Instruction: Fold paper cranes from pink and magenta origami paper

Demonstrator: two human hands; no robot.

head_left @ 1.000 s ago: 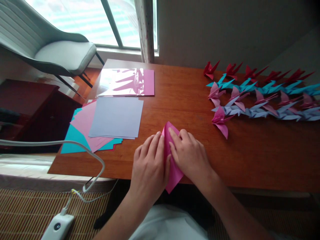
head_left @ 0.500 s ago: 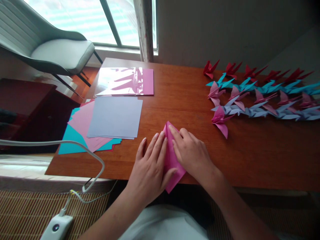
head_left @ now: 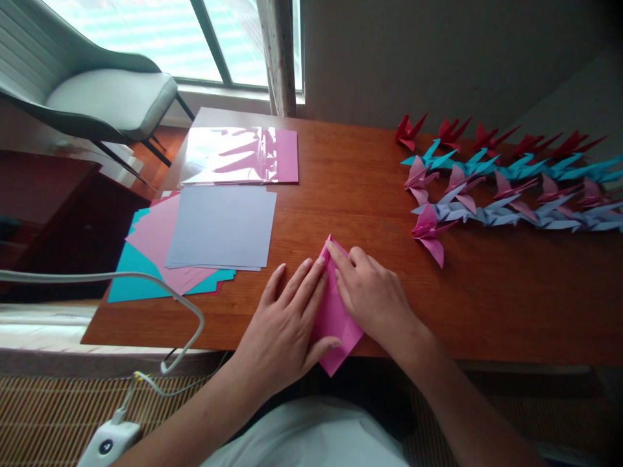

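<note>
A folded sheet of pink origami paper [head_left: 335,311], kite-like in outline, lies at the table's front edge with its lower point sticking out over it. My left hand [head_left: 287,318] rests flat on its left side, fingers spread and thumb laid across the lower part. From the right, my right hand [head_left: 374,288] presses the paper near its top point with the index finger; its other fingers are curled in. Both hands' fingertips come close together at that top point. Just right of them sits a finished pink paper crane [head_left: 428,235].
Rows of red cranes [head_left: 452,134], turquoise cranes [head_left: 479,162], light pink cranes [head_left: 462,187] and pale lilac cranes [head_left: 496,213] line the right side. At left lie lilac sheets [head_left: 224,227], turquoise sheets [head_left: 134,272] and a plastic-wrapped paper pack [head_left: 287,157]. A white cable [head_left: 160,283] hangs at the table's left.
My left hand has slid slightly left and down, uncovering more of the pink paper. The right index finger has shifted a little toward the paper's top point. The view has moved slightly.
</note>
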